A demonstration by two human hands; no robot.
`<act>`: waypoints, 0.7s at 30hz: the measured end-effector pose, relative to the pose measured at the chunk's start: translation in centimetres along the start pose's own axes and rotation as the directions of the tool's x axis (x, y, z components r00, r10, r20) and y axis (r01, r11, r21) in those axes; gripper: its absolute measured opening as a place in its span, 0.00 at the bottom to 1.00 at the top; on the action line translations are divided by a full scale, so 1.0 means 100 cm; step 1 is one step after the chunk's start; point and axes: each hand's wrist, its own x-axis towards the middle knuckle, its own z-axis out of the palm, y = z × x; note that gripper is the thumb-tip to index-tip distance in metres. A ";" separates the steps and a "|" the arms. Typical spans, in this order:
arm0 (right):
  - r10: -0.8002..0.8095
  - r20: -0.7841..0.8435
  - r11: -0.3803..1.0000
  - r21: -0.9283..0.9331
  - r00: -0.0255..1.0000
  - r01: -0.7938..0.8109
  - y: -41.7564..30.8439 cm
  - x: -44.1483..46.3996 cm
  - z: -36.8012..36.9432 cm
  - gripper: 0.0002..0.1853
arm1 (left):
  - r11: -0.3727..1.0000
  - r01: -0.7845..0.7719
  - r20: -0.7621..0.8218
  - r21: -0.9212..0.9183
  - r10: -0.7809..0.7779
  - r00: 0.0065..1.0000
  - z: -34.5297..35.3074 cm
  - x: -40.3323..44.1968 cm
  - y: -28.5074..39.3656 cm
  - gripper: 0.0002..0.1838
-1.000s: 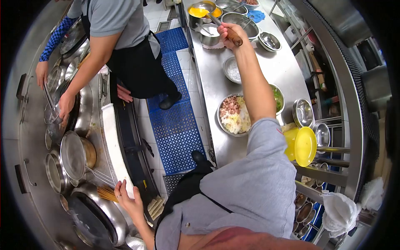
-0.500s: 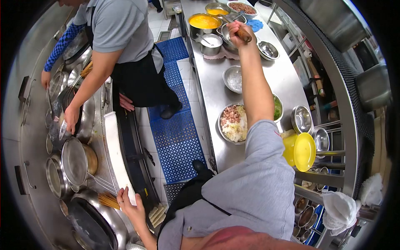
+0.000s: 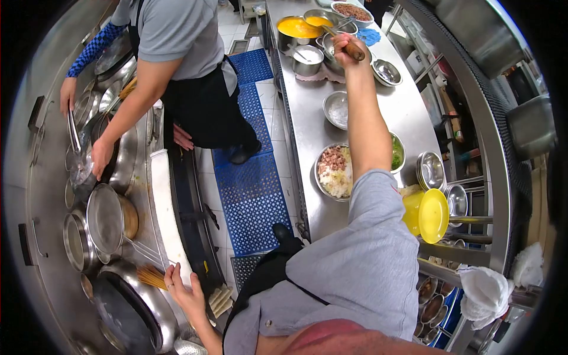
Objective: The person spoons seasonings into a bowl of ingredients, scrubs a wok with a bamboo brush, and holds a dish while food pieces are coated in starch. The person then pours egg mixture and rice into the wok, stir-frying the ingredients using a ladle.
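Observation:
My right hand (image 3: 349,52), at the far end of the steel counter, is closed around the wooden handle of a ladle (image 3: 319,22). Yellow liquid shows in the ladle's bowl, at the right rim of a pot (image 3: 297,27) of the same yellow liquid. Nearer stands a small pot (image 3: 308,60) of white contents with a spoon in it. Fingers apart, my left hand (image 3: 184,291) rests by the stove's front edge at the end of a folded white cloth (image 3: 167,207). Thin brown sticks (image 3: 151,276) lie beside its fingertips.
A co-worker (image 3: 177,35) stands at the stove on the left, hands over the pans. A large pan (image 3: 105,219) lies nearer. On the counter are a bowl of rice and diced meat (image 3: 335,171), a bowl of greens (image 3: 397,152) and a yellow container (image 3: 433,216).
The ladle's bowl has shifted slightly right and nearer over the pot's rim. A metal handle now stands raised in the co-worker's hand. The whole view has shifted a little.

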 end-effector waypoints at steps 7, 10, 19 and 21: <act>-0.031 -0.013 0.999 -0.008 0.999 0.031 0.002 -0.020 -0.004 0.05 | 1.000 0.025 -0.023 0.008 -0.025 0.999 -0.013 -0.009 -0.002 0.22; -0.056 0.021 0.998 0.004 0.998 0.056 0.005 -0.038 -0.001 0.09 | 1.000 0.016 -0.048 0.019 -0.015 0.999 -0.017 -0.014 -0.011 0.21; -0.096 -0.006 0.982 -0.163 0.995 0.094 0.049 -0.153 0.002 0.05 | 0.995 -0.065 -0.112 -0.075 0.057 0.992 -0.039 -0.035 -0.029 0.20; -0.035 -0.010 0.991 -0.132 0.999 0.033 0.071 -0.194 0.006 0.07 | 0.990 -0.104 -0.140 -0.093 0.091 0.986 -0.046 -0.045 -0.036 0.19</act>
